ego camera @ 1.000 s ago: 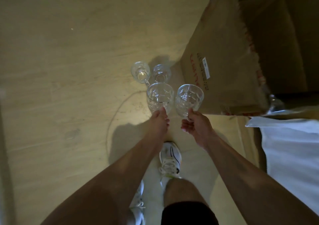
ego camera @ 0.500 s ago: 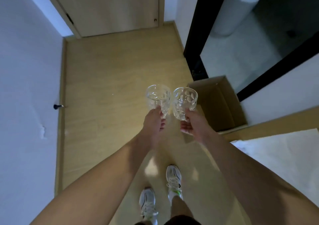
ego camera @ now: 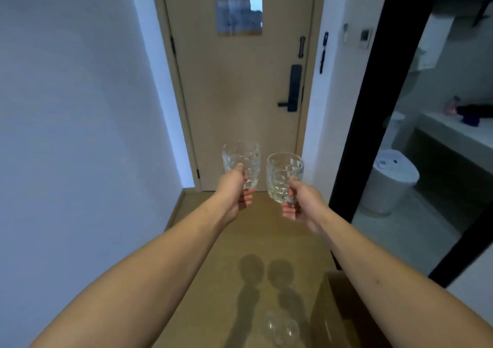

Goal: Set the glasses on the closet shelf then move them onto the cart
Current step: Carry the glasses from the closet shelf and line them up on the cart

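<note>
A person stands in a narrow hallway, both bare arms stretched forward, each carrying a cut-pattern drinking glass upright at about the same height. The left hand [ego camera: 234, 190] wraps its fingers around the lower part of the left glass [ego camera: 241, 162]; the right hand [ego camera: 300, 203] grips the base of the right glass [ego camera: 284, 176] the same way. The two glasses are just beside each other, not touching. Far ahead is a closed wooden door [ego camera: 240, 94] with a dark handle, a pale wall on the left, and on the right a dark-framed opening into a bathroom with a white bin [ego camera: 392, 182]. Near the bottom, on the wooden floor [ego camera: 266, 227], two more glasses [ego camera: 280, 327] sit beside a cardboard box [ego camera: 346, 315], under the shadows of the held ones. No closet shelf or cart is in view, so the task appears to be at an early stage: two glasses are in hand and being carried, none is placed yet, and the pair on the floor likely remains to be collected.
</note>
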A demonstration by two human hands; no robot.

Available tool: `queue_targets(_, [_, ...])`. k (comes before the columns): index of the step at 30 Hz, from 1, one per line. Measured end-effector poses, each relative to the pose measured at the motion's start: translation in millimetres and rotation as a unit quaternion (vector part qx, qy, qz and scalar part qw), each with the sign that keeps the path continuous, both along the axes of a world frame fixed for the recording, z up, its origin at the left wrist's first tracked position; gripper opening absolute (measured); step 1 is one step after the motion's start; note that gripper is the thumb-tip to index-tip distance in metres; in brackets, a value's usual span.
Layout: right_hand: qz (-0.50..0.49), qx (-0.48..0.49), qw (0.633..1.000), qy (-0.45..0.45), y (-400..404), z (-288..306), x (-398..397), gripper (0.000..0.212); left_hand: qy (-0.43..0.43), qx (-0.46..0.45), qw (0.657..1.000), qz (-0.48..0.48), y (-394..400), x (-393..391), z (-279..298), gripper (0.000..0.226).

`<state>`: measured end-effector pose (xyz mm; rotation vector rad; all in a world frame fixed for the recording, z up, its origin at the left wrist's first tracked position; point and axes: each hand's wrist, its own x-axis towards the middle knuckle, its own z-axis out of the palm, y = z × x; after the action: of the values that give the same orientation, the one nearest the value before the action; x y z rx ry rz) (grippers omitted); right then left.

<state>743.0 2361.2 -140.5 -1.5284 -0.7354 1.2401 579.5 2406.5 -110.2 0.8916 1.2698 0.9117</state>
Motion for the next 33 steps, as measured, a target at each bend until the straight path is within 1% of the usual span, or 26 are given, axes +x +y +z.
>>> queue_targets(4, [0.049,0.046,0.998,0.007,31.0,49.0,-13.0,0.040,-0.002,0.050,0.996,0.072,9.2,-30.5,59.2,0.035])
queue_targets(7, [0.091,0.074,0.993,0.016,46.9,75.9,-25.5,0.042,0.010,0.073,0.990,0.119,6.5,-53.0,89.9,0.035])
queue_targets(12, [0.185,0.115,0.976,-0.002,62.7,111.0,-56.7,0.042,0.020,0.100,0.973,0.206,-13.8,-91.6,120.8,0.031])
queue_targets(15, [0.232,0.127,0.964,0.004,64.8,125.6,-82.5,0.042,0.032,0.107,0.960,0.258,-34.7,-111.6,131.8,0.031])
queue_targets(19, [0.317,0.123,0.940,0.021,58.7,139.4,-121.1,0.042,0.044,0.111,0.936,0.330,-72.0,-138.6,145.8,0.031])
queue_targets(23, [0.377,0.119,0.918,0.039,39.3,143.8,-162.6,0.041,0.059,0.105,0.910,0.397,-114.3,-167.1,151.7,0.031])
queue_targets(27, [0.455,0.111,0.883,0.039,5.2,145.8,-204.3,0.039,0.069,0.103,0.871,0.476,-169.8,-194.1,153.0,0.029])
queue_targets(30, [0.489,0.114,0.864,0.049,-17.4,145.6,-230.5,0.040,0.072,0.094,0.852,0.510,-206.1,-207.2,155.2,0.029])
queue_targets(33, [0.535,0.112,0.835,0.059,-55.2,145.5,-257.6,0.040,0.076,0.099,0.822,0.555,-258.4,-220.4,154.7,0.029])
